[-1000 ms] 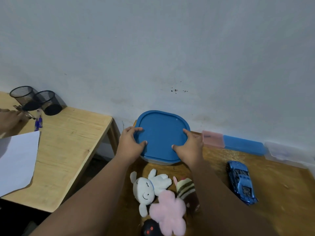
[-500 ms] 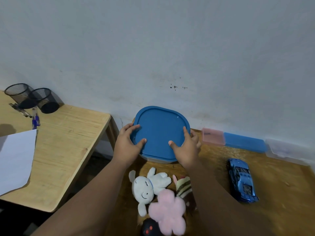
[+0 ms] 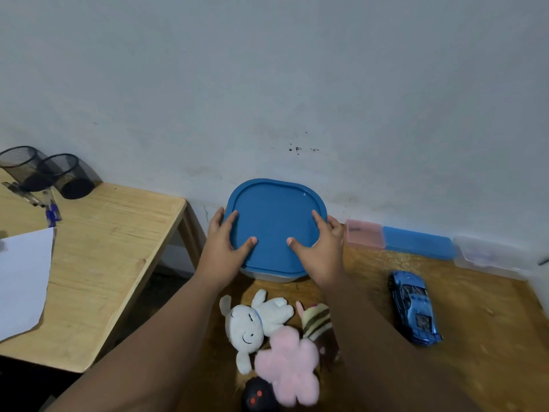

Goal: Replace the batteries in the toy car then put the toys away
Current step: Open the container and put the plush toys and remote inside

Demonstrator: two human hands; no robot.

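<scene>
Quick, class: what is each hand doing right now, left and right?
Left hand: gripping the left edge of the blue lid, thumb on top.
Right hand: gripping the lid's right edge, thumb on top.

A home study corner: wooden desks against a plain wall, mesh pen cups, paper, and plush toys just below the fingers.

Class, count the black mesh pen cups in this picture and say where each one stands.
2. One mesh cup stands at the left table's far corner; the second mesh cup is just right of it, touching.
</scene>
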